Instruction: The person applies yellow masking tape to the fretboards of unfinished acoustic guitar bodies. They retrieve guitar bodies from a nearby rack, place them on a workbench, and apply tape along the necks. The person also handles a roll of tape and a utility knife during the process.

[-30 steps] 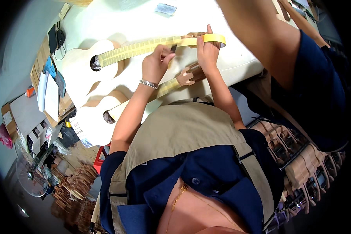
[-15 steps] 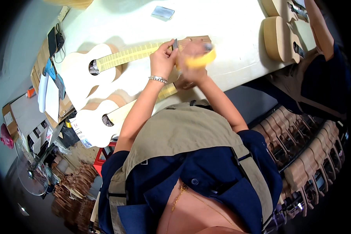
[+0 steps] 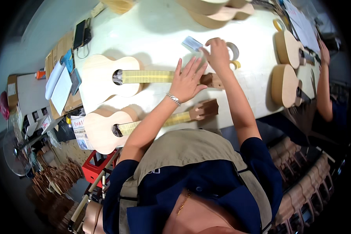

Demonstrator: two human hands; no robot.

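Yellow-taped at the neck, a pale wooden ukulele (image 3: 129, 85) is laid on the white table (image 3: 160, 50) beneath the spread-fingered left hand (image 3: 186, 82). The right hand (image 3: 217, 54) is held, fingers parted, beside a blue-grey rectangular card (image 3: 192, 43).

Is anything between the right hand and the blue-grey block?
Nothing visible is. The right hand's fingers are at the block's right end; whether they touch is unclear. The tape roll lies right of that hand; the left hand is over the guitar neck.

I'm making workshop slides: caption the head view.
Left hand over a guitar's taped neck; right hand by a grey slab.
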